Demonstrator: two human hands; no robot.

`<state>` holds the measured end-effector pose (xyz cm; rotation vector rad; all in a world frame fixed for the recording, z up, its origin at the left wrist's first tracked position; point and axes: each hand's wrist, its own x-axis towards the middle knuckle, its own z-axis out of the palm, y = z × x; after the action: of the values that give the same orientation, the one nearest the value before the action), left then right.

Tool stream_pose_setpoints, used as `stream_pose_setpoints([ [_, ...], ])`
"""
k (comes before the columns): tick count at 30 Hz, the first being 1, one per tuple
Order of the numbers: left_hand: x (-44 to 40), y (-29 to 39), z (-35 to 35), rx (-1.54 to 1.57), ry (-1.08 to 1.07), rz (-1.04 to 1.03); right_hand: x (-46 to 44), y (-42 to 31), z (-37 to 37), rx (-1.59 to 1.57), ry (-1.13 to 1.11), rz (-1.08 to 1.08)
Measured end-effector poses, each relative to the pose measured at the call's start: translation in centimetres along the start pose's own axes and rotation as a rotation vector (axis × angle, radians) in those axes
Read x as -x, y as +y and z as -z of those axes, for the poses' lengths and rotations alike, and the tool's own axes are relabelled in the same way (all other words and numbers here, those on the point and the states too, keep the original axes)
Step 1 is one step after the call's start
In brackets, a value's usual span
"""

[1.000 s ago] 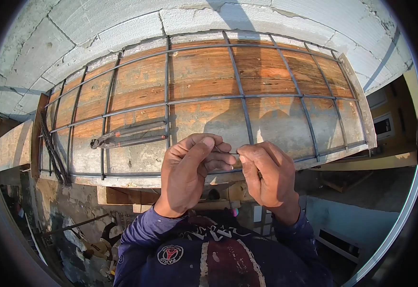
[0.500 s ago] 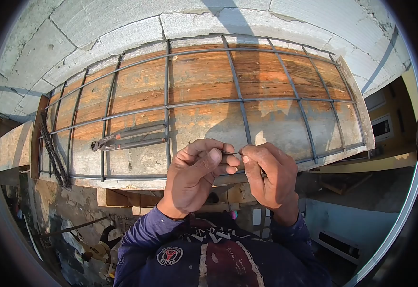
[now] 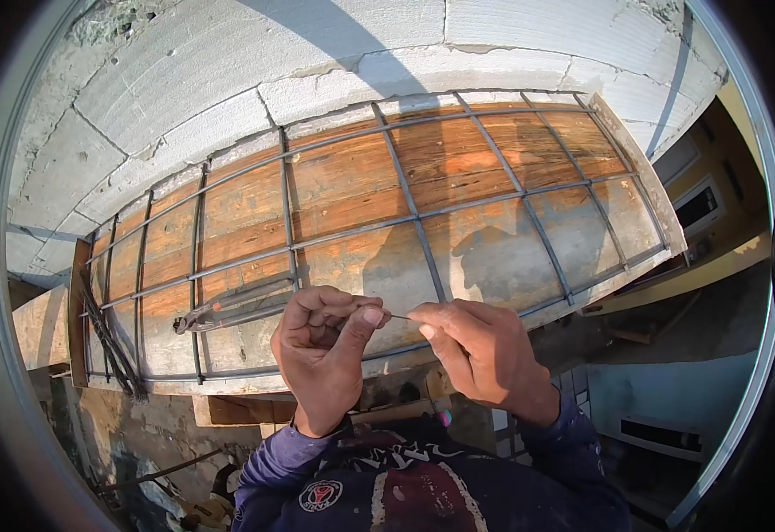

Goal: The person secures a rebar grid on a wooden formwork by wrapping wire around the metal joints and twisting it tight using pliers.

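Note:
Between my two hands stretches a short piece of thin dark wire [image 3: 398, 316]. My left hand [image 3: 327, 350] is closed, pinching one end between thumb and fingers. At the other end, my right hand [image 3: 480, 355] pinches the wire between thumb and forefinger. Both hands are above the near edge of a grid of steel rebar [image 3: 416, 217], which lies over wooden boards [image 3: 343, 191]. Left of my hands, a pair of pincers [image 3: 228, 306] rests on the grid, its handle ends close to my left hand.
A bundle of dark tie wire [image 3: 114, 346] hangs over the left end of the formwork. Behind the boards rises a wall of white blocks [image 3: 174, 97]. Below at the lower left, another person [image 3: 210, 510] is partly visible. Ground lies well below the near edge.
The view has tilted and shifted, so the grid sits lower on the left. My hands have moved slightly apart, with the wire still held between them.

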<state>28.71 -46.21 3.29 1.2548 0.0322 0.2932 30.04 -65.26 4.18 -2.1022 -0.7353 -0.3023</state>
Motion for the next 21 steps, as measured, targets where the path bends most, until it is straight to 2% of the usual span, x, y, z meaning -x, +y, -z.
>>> stream_pose_setpoints([
  [2,-0.2,0.3,0.3,-0.011,-0.014,-0.009,-0.1,-0.2,1.6,-0.181,-0.108,-0.152],
  [3,-0.3,0.3,0.7,-0.080,-0.109,-0.036,-0.5,-0.4,2.5,-0.184,-0.165,-0.194],
  [4,-0.5,0.4,0.8,-0.148,-0.208,-0.061,-0.6,-0.1,3.1,-0.186,-0.161,-0.194],
  [6,-1.8,1.5,0.0,-0.216,-0.284,-0.052,-0.8,0.8,4.5,-0.089,-0.132,-0.043],
  [8,-4.4,2.1,-0.4,-0.283,-0.353,-0.044,-1.8,1.2,7.2,-0.020,-0.141,-0.037],
  [10,-8.5,2.4,0.2,-0.760,-0.452,-0.336,-3.0,2.8,9.2,0.239,-0.033,0.034],
  [13,-14.1,1.4,-0.7,-1.006,-0.428,-0.289,-6.3,6.3,10.7,0.405,-0.012,0.050],
  [14,-16.0,0.5,-1.4,-1.056,-0.445,-0.261,-7.4,8.5,10.7,0.474,-0.072,0.030],
  [16,-20.4,-2.8,-0.7,-1.222,-0.545,-0.543,-8.9,11.8,9.4,0.505,-0.112,0.024],
  [17,-21.7,-3.7,-0.7,-1.278,-0.487,-0.607,-9.4,12.9,9.1,0.455,-0.098,0.058],
  [20,-24.3,-3.8,1.3,-1.414,-0.384,-0.693,-10.7,15.4,10.1,0.666,-0.088,-0.023],
  [21,-25.0,-3.3,2.5,-1.401,-0.355,-0.655,-11.0,16.7,10.8,0.722,0.028,0.029],
])
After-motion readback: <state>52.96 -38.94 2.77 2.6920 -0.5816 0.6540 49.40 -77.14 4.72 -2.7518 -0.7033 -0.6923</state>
